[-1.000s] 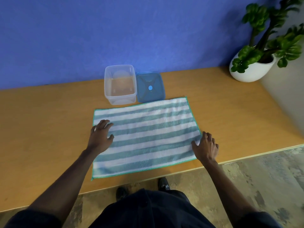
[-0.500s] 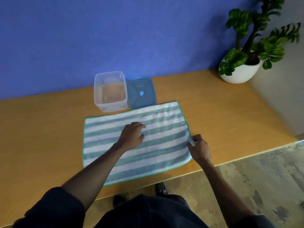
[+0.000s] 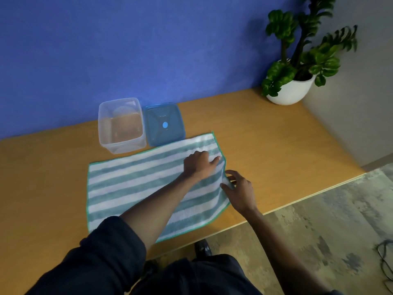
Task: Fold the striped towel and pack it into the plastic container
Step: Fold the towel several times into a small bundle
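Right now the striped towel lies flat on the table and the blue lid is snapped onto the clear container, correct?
Not quite. The head view shows the blue lid lying on the table beside the open clear container, not snapped on. The striped towel does lie flat.

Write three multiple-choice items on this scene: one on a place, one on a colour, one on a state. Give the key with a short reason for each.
1. Where is the lid?
A. On the container
B. On the table, right of the container
C. On the towel

2. What colour is the plant's pot?
A. White
B. Blue
C. Orange

3. What state is the towel in?
A. Folded in half
B. Packed in the container
C. Spread flat, with the right hand pinching its right edge

Key: 1 B, the lid lies flat beside the open container. 2 A, the pot is plain white. 3 C, the towel lies open on the table, the left hand rests on it and the container is empty.
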Available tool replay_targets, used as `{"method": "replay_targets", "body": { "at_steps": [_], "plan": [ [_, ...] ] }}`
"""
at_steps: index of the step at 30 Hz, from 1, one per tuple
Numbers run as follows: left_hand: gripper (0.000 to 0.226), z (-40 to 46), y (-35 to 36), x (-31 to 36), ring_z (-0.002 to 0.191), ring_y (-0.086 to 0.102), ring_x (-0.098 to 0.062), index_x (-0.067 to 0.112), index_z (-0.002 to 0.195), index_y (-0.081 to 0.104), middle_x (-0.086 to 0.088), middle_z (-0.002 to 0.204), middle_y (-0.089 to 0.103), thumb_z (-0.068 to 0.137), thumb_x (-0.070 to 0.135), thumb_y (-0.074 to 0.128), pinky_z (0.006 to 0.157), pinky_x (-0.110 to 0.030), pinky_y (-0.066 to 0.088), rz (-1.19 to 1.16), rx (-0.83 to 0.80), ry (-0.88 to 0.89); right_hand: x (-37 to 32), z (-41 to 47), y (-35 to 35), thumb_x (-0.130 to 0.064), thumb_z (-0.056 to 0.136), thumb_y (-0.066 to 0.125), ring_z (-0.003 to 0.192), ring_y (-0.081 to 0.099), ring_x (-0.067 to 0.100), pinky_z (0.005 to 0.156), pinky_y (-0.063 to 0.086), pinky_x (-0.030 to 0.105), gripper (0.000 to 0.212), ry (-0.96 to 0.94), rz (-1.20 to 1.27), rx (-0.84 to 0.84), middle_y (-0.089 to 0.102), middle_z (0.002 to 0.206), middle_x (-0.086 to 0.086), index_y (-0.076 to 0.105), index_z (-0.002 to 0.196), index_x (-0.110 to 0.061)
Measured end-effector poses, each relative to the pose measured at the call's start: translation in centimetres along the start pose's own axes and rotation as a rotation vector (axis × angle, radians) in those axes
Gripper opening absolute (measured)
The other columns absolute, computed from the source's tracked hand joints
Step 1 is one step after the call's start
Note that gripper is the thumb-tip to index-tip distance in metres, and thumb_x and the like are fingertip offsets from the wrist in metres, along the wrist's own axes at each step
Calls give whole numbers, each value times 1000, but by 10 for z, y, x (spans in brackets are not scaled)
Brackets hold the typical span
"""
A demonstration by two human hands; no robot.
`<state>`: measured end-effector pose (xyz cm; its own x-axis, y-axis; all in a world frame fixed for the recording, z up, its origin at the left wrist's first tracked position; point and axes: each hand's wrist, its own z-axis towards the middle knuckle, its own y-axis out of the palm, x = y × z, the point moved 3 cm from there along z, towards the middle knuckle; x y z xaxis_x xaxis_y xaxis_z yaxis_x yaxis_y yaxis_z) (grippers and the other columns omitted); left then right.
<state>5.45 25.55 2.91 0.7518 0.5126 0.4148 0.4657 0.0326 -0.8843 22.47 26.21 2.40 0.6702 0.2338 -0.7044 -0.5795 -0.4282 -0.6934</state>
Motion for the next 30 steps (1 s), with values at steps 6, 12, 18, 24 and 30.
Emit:
{"method": "replay_targets", "body": {
  "at_steps": [6, 12, 18, 24, 30],
  "plan": [
    [62, 18, 8, 27, 103, 62, -32, 13, 100, 58, -9, 108, 65, 67, 65, 65, 73, -34, 43, -31, -93, -103, -17, -10, -4, -12, 84, 63, 94, 71, 18, 74, 58, 35, 47, -90, 27, -18, 74, 110, -1, 57, 130, -22],
    [28, 43, 12, 23, 104, 63, -29, 14, 97, 53, -8, 107, 64, 73, 26, 63, 69, -31, 44, -48, -184, -175, -27, -20, -12, -11, 88, 59, 101, 66, 10, 79, 56, 32, 46, -121, 86, -56, 69, 119, -10, 55, 132, -27],
    [40, 77, 1, 12, 115, 59, -35, 7, 117, 57, -16, 125, 61, 79, 20, 60, 86, -36, 50, -130, -132, -244, -22, -27, -17, -13, 91, 60, 97, 59, -4, 75, 46, 5, 46, -121, 128, -83, 62, 115, -21, 54, 134, -29],
    [34, 105, -12, 3, 108, 66, -29, 4, 111, 66, -16, 119, 68, 78, 12, 64, 87, -34, 57, -364, -78, -309, -8, -28, -17, -15, 86, 69, 96, 66, 5, 77, 57, 23, 44, -8, 238, -76, 67, 109, -14, 62, 129, -24],
    [34, 109, -19, 6, 93, 71, -30, -3, 108, 68, -21, 113, 69, 74, -3, 73, 78, -47, 61, -734, -102, -350, 5, -21, -25, -25, 86, 70, 61, 65, 2, 48, 46, 18, 8, 114, 226, 80, 71, 81, -12, 74, 93, -24]
  ]
}}
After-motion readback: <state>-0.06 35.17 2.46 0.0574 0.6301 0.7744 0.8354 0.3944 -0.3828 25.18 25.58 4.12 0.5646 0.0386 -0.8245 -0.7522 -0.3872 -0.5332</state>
